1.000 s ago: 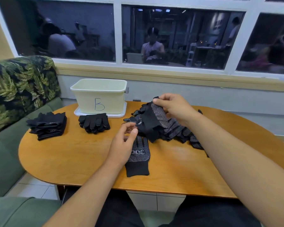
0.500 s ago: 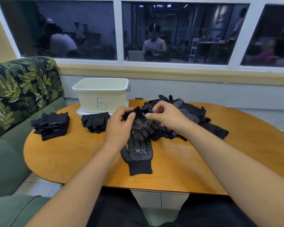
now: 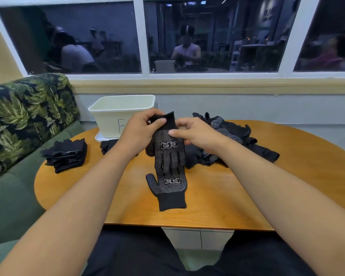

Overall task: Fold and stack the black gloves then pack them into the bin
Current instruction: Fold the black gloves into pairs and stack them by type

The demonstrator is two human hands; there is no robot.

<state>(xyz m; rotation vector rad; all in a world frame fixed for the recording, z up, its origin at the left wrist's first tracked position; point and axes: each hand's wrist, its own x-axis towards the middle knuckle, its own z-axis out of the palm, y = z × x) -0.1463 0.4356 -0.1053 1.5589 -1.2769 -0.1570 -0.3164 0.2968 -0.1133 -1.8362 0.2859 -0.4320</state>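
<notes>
Lit softly and evenly from indoors, fairly bright, with faint shadows on the table (image 3: 207,208). Dark beyond the far window (image 3: 217,36), mirroring room lamps. Bowed at the left and right edges; slightly soft throughout; little detail in the pile of black gloves (image 3: 245,134).

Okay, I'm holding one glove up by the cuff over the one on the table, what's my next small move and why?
Probably turn the held glove cuff toward you and lay it on the flat glove. Your left hand and right hand pinch its cuff at the top, while the flat one's cuff points toward you, so they don't match yet.
</notes>
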